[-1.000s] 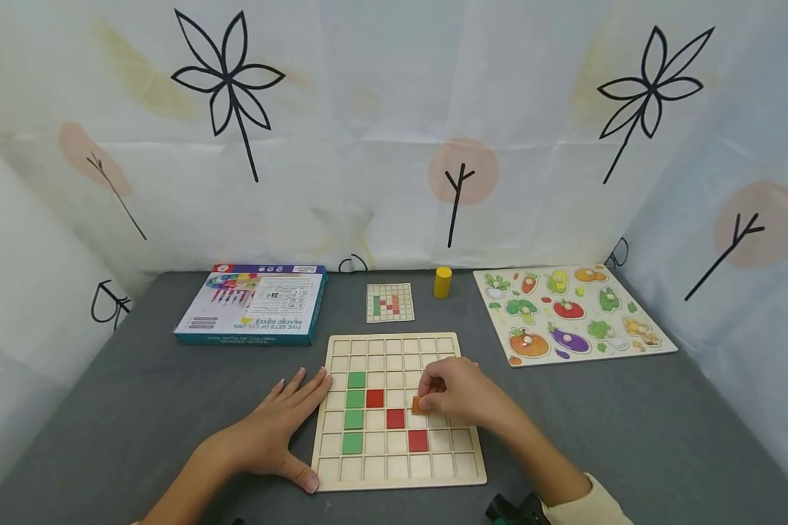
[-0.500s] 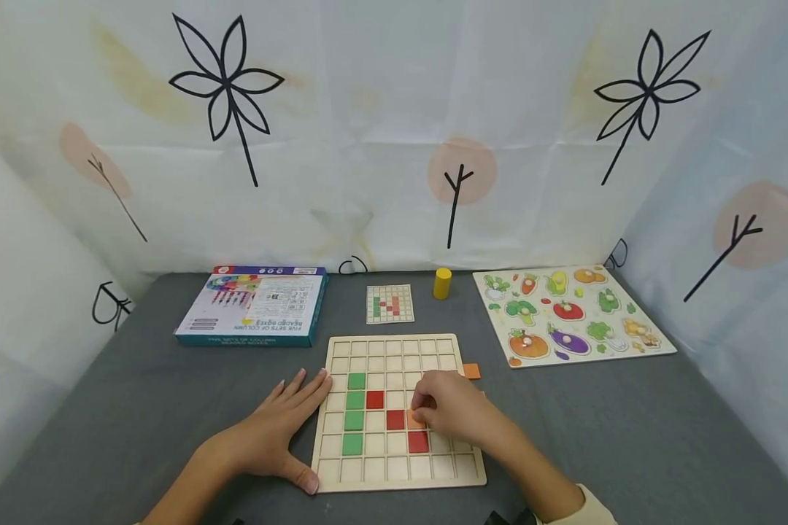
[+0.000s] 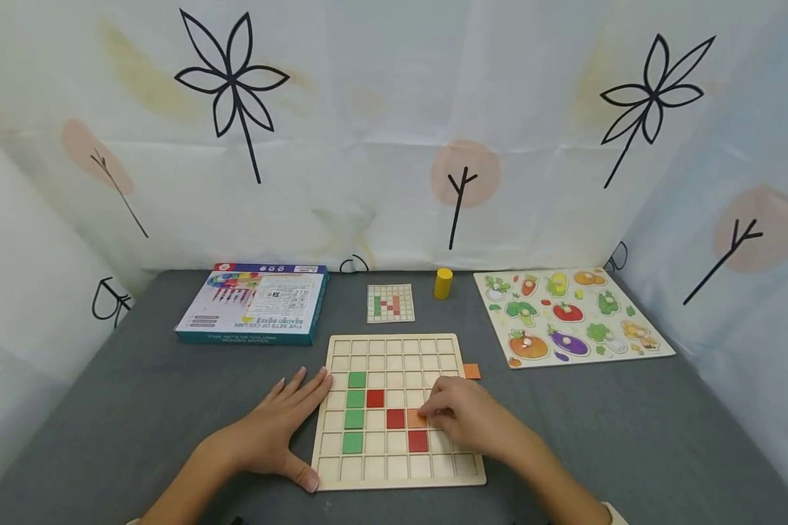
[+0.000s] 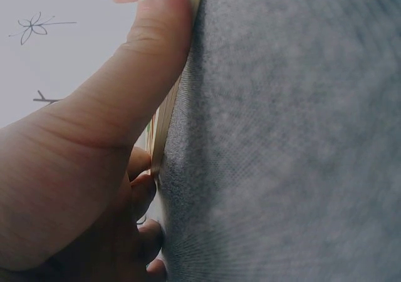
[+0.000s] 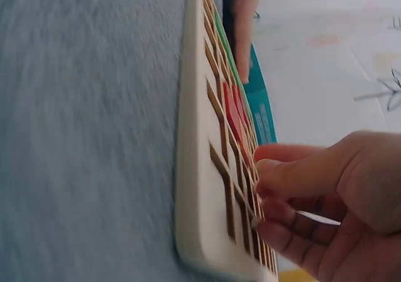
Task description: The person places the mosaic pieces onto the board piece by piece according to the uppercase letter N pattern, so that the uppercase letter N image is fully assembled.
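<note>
A wooden grid board (image 3: 394, 474) lies on the table with green tiles (image 3: 354, 419) in a column and red tiles (image 3: 395, 418) stepping down diagonally. One orange tile (image 3: 414, 418) sits in a cell right of the middle red tile. My right hand (image 3: 469, 415) is over the board, its index fingertip at this tile's right edge and the thumb apart from it. Seen from the right wrist, the right fingertips (image 5: 270, 169) are close to the grid. My left hand (image 3: 276, 426) rests with spread fingers along the board's left edge, thumb (image 4: 156, 41) at the near corner.
Another orange tile (image 3: 472, 372) lies beside the board's right edge. Behind the board are a small pattern card (image 3: 390, 303) and a yellow cylinder (image 3: 443, 284). A flat box (image 3: 252, 306) lies back left, a vegetable puzzle board (image 3: 587, 344) back right.
My right hand has brought the orange tile down into the cell beside the middle red tile, and its thumb has come away from it. The left hand has stayed in place.
</note>
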{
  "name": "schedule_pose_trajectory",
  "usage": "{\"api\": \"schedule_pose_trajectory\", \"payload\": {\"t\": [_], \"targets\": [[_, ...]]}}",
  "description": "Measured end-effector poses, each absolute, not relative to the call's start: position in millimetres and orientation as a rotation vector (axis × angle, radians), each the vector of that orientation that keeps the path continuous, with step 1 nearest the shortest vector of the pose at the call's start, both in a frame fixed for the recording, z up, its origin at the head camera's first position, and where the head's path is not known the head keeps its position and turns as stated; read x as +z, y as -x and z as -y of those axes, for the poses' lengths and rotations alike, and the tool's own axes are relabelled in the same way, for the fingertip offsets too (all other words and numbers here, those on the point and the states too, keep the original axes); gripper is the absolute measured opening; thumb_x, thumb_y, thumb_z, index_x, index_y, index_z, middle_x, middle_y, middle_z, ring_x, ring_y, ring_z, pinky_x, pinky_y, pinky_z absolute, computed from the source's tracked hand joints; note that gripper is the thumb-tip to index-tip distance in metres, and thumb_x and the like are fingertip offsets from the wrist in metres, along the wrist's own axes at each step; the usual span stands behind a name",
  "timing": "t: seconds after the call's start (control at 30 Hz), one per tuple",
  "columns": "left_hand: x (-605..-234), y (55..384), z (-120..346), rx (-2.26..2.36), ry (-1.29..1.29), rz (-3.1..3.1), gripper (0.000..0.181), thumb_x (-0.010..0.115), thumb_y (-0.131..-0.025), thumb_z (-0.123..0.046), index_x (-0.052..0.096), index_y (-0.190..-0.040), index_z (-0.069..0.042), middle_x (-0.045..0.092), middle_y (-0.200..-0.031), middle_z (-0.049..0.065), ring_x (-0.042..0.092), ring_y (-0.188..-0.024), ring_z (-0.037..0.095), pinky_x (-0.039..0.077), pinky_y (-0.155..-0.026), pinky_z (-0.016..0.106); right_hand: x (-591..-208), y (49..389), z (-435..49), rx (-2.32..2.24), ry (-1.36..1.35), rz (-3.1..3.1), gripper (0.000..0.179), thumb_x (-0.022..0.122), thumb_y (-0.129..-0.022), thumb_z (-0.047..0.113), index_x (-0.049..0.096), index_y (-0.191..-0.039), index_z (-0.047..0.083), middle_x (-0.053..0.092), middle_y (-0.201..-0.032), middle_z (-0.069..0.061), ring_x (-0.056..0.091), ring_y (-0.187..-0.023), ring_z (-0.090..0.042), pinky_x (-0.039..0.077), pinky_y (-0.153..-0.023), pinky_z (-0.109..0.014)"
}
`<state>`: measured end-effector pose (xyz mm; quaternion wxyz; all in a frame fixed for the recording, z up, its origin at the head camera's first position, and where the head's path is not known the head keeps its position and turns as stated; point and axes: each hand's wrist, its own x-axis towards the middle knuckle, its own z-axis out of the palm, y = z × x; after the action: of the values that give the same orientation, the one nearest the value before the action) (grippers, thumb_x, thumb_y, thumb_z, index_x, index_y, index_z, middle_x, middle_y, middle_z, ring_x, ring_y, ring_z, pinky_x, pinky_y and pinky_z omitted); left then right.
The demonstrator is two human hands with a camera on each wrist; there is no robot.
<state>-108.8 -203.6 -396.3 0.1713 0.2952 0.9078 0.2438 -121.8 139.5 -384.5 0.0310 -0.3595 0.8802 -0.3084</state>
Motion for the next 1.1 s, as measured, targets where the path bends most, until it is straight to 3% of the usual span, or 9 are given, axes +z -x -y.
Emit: {"api": "schedule_pose_trajectory", "payload": {"t": [0.2,0.47,0.73,1.1], "targets": [[-397.4,109.4,203.2,0.693,-0.842,-2.569,0.135,0.083,-0.062,-0.068,0.014,-0.162,-0.008,0.009,-0.167,0.013,0.001,-0.149,0.047,0.004,-0.112,0.07,-380.6,123.8,-168.8,-0.968,0.939,-2.862,0.014,0.073,-0.086,-0.005,0.078,-0.091,0.007,0.062,-0.084,0.007,0.053,-0.074,-0.004,0.048,-0.063,-0.025],[-396.6,109.6,204.5,0.698,-0.818,-2.587,0.135,0.082,-0.062,-0.07,0.016,-0.162,-0.009,0.01,-0.167,0.011,0.001,-0.15,0.045,0.004,-0.113,0.069,-381.8,124.5,-194.6,-0.79,0.683,-2.945,0.008,0.082,-0.085,0.014,0.074,-0.089,0.014,0.058,-0.085,0.007,0.052,-0.073,-0.007,0.047,-0.065,-0.031],[-394.5,108.8,203.4,0.697,-0.83,-2.591,0.135,0.084,-0.062,-0.067,0.015,-0.161,-0.007,0.011,-0.167,0.013,0.002,-0.149,0.047,0.005,-0.112,0.07,-381.1,124.4,-197.1,-0.856,0.564,-2.875,0.02,0.085,-0.082,0.013,0.065,-0.082,0.016,0.053,-0.076,0.008,0.049,-0.069,-0.007,0.044,-0.062,-0.029],[-393.9,108.2,202.7,0.706,-0.829,-2.583,0.134,0.084,-0.063,-0.066,0.016,-0.161,-0.006,0.011,-0.167,0.013,0.002,-0.149,0.047,0.005,-0.112,0.07,-386.9,127.4,-198.4,-0.961,0.518,-2.831,0.022,0.082,-0.083,0.008,0.062,-0.077,0.016,0.055,-0.068,0.01,0.05,-0.062,-0.007,0.043,-0.058,-0.028]]}}
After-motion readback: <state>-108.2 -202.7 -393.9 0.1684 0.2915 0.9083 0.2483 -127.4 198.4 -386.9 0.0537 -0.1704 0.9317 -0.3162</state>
